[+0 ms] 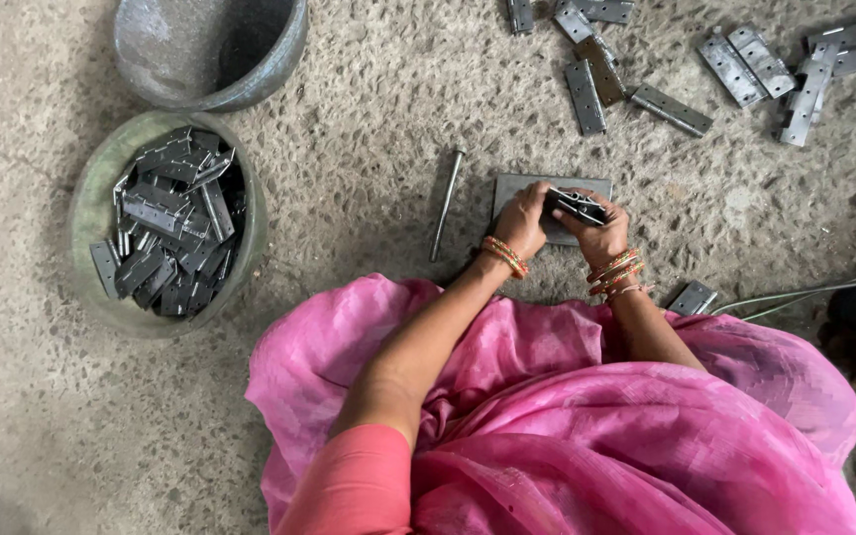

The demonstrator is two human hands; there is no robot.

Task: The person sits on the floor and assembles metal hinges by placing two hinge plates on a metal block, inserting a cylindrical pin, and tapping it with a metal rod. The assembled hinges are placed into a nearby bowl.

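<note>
Gripping a steel hinge (577, 205), both hands were clenched on it: left hand (522, 220) at one end, right hand (598, 233) wrapped over the other, held just above a flat steel plate (517, 184) on the concrete floor (369, 178), likely used as an anvil. A long steel pin (445, 201) lay just beside the plate, within reach. Loose hinges (587, 96) were scattered beyond. A bowl of hinges (86, 213) and an empty bowl (284, 54) sat well off to the left.
</note>
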